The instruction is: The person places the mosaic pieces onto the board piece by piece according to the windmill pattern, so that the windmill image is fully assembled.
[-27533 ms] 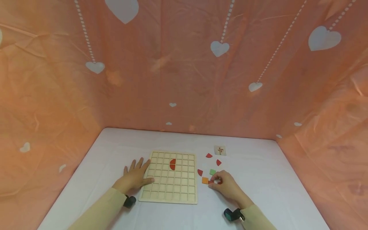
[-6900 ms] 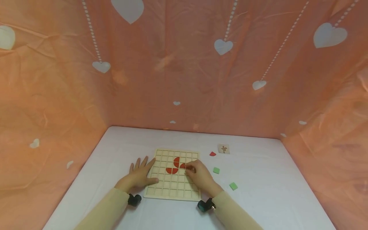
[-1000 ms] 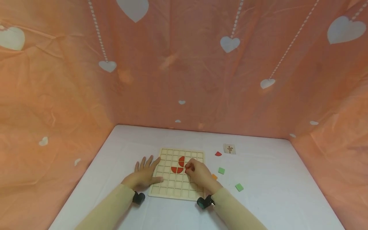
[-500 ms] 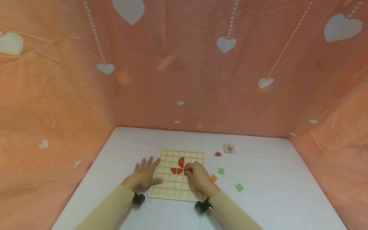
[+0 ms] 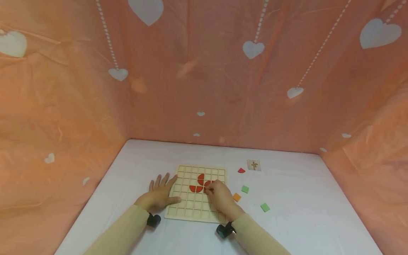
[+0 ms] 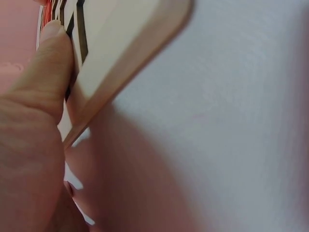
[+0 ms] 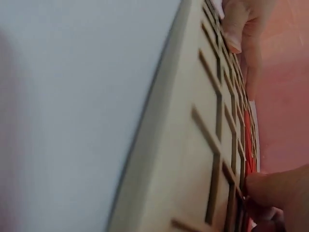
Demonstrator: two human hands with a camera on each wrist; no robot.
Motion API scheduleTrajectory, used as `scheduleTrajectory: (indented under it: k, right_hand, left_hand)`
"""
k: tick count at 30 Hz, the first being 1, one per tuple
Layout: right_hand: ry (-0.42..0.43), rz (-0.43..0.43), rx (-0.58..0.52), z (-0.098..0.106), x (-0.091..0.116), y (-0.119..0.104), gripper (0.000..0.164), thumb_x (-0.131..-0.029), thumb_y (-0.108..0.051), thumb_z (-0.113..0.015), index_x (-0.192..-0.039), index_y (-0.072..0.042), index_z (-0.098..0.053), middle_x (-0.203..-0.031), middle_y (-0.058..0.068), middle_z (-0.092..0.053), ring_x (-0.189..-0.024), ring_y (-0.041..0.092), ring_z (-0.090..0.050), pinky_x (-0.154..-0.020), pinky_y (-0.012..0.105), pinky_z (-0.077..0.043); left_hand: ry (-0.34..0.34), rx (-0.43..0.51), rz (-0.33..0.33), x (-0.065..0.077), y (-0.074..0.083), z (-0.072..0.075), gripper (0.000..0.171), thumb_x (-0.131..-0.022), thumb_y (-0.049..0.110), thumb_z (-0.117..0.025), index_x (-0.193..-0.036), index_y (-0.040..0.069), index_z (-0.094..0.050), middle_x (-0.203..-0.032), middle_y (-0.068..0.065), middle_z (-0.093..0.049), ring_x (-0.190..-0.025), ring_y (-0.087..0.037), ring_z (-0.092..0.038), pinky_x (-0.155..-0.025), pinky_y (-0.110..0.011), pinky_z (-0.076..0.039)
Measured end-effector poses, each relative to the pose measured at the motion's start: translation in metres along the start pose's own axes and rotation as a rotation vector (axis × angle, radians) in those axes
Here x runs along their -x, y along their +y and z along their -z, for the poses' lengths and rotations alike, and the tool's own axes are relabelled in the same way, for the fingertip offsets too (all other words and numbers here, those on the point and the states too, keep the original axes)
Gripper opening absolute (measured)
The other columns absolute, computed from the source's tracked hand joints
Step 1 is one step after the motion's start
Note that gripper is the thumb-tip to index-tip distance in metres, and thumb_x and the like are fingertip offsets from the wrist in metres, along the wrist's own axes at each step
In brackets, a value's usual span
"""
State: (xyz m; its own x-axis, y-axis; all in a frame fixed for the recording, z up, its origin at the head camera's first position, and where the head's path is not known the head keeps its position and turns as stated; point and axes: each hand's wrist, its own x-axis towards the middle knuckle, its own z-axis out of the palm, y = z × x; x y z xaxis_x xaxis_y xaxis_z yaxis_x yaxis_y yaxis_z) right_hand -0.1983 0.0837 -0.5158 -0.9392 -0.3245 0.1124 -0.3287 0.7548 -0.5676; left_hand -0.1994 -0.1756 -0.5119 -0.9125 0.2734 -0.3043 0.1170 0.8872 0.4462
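Note:
A pale wooden grid board (image 5: pixel 188 212) lies on the white table. My left hand (image 5: pixel 155 195) rests at its left edge, fingers spread and thumb on the grid; the left wrist view shows that thumb (image 6: pixel 50 63) close up. Two red quarter-circle tiles (image 5: pixel 200 179) sit stacked near the middle, and two more red tiles (image 5: pixel 196 189) lie side by side below them. Another red tile (image 5: pixel 207 183) shows just above the fingertips of my right hand (image 5: pixel 221 198). That hand pinches a red quarter-circle tile (image 5: pixel 205 190) low over the grid, partly hidden by the fingers.
To the right of the board lie an orange square tile (image 5: pixel 236 197), two green square tiles (image 5: pixel 245 189) and a loose red quarter-circle tile (image 5: pixel 241 170). A small pattern card (image 5: pixel 254 165) lies behind them. An orange curtain with hearts (image 5: pixel 172 88) surrounds the table.
Since the oldest frame, red tiles on the board have gone from two to several, and fewer lie on the table. Over the last second, my right hand shifts slightly at the same spot; the left stays put.

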Motion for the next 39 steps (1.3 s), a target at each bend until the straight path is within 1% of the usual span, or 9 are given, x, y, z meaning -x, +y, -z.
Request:
scheduleTrajectory:
  k: [4, 8, 11, 16, 19, 23, 28, 33, 39]
  right_hand:
    - [-0.012, 0.049, 0.106, 0.006, 0.004, -0.003, 0.013, -0.092, -0.011, -0.065, -0.095, -0.006, -0.076, -0.082, -0.003, -0.056, -0.071, 0.011, -0.051, -0.065, 0.028, -0.048]
    - [-0.045, 0.011, 0.096, 0.02, 0.006, 0.005, 0.013, -0.093, -0.013, -0.063, -0.096, -0.009, -0.076, -0.086, -0.004, -0.058, -0.077, 0.011, -0.054, -0.073, 0.031, -0.051]
    - [-0.021, -0.098, 0.002, 0.037, -0.001, 0.022, 0.015, -0.093, -0.016, -0.064, -0.103, -0.008, -0.074, -0.091, 0.0, -0.062, -0.082, 0.014, -0.057, -0.074, 0.035, -0.051]
    - [0.114, -0.332, -0.175, 0.068, -0.017, 0.063, 0.031, -0.093, -0.021, -0.065, -0.117, -0.002, -0.064, -0.099, 0.01, -0.063, -0.084, 0.021, -0.059, -0.068, 0.034, -0.051]
    - [0.137, -0.421, -0.233, 0.076, -0.022, 0.085, 0.04, -0.093, -0.025, -0.066, -0.123, 0.0, -0.058, -0.108, 0.016, -0.061, -0.092, 0.026, -0.059, -0.074, 0.036, -0.051]
    - [0.116, -0.475, -0.3, 0.076, -0.024, 0.102, 0.045, -0.092, -0.026, -0.066, -0.125, 0.001, -0.054, -0.12, 0.022, -0.056, -0.107, 0.034, -0.055, -0.089, 0.045, -0.048]
    - [0.135, -0.546, -0.37, 0.069, -0.023, 0.106, 0.04, -0.091, -0.023, -0.068, -0.122, 0.0, -0.057, -0.128, 0.023, -0.051, -0.118, 0.037, -0.048, -0.099, 0.051, -0.041]
    - [0.161, -0.594, -0.354, 0.064, -0.028, 0.1, 0.031, -0.09, -0.018, -0.068, -0.116, -0.002, -0.062, -0.127, 0.023, -0.051, -0.113, 0.036, -0.049, -0.09, 0.048, -0.046]
    - [0.108, -0.586, -0.304, 0.064, -0.032, 0.1, 0.028, -0.089, -0.018, -0.069, -0.112, -0.003, -0.064, -0.12, 0.021, -0.054, -0.098, 0.03, -0.052, -0.073, 0.035, -0.048]
  left_hand:
    - [-0.005, 0.003, -0.001, 0.0, -0.002, 0.0, 0.096, -0.086, 0.055, -0.065, -0.156, 0.015, -0.015, -0.16, -0.021, -0.002, -0.142, -0.047, 0.008, -0.109, -0.064, 0.006]
    - [-0.006, -0.004, -0.004, 0.0, -0.002, 0.001, 0.095, -0.086, 0.055, -0.064, -0.156, 0.014, -0.014, -0.16, -0.022, -0.002, -0.142, -0.047, 0.007, -0.109, -0.065, 0.005]
    - [-0.01, 0.006, -0.001, 0.002, 0.0, 0.004, 0.094, -0.087, 0.054, -0.064, -0.156, 0.015, -0.014, -0.16, -0.021, -0.001, -0.142, -0.047, 0.009, -0.109, -0.065, 0.006]
    - [-0.012, 0.021, -0.002, 0.003, 0.002, 0.008, 0.092, -0.088, 0.053, -0.062, -0.157, 0.017, -0.013, -0.16, -0.02, 0.001, -0.142, -0.046, 0.011, -0.109, -0.064, 0.008]
    - [-0.007, 0.023, 0.001, 0.004, 0.002, 0.007, 0.093, -0.087, 0.054, -0.063, -0.157, 0.017, -0.014, -0.16, -0.02, 0.0, -0.142, -0.046, 0.01, -0.109, -0.064, 0.007]
    - [0.0, 0.02, 0.003, 0.003, -0.001, 0.002, 0.095, -0.085, 0.056, -0.064, -0.156, 0.016, -0.015, -0.16, -0.021, -0.002, -0.143, -0.047, 0.008, -0.109, -0.064, 0.007]
    - [0.002, 0.014, -0.001, 0.0, -0.004, -0.006, 0.098, -0.083, 0.06, -0.064, -0.156, 0.017, -0.015, -0.16, -0.02, -0.001, -0.142, -0.047, 0.009, -0.108, -0.065, 0.008]
    - [0.009, 0.006, 0.002, -0.002, -0.006, -0.008, 0.099, -0.082, 0.062, -0.064, -0.156, 0.018, -0.016, -0.16, -0.021, -0.002, -0.142, -0.048, 0.008, -0.108, -0.066, 0.008]
    - [0.007, 0.0, -0.001, 0.003, -0.003, -0.001, 0.097, -0.084, 0.058, -0.065, -0.156, 0.016, -0.017, -0.159, -0.022, -0.003, -0.142, -0.049, 0.007, -0.108, -0.067, 0.006]
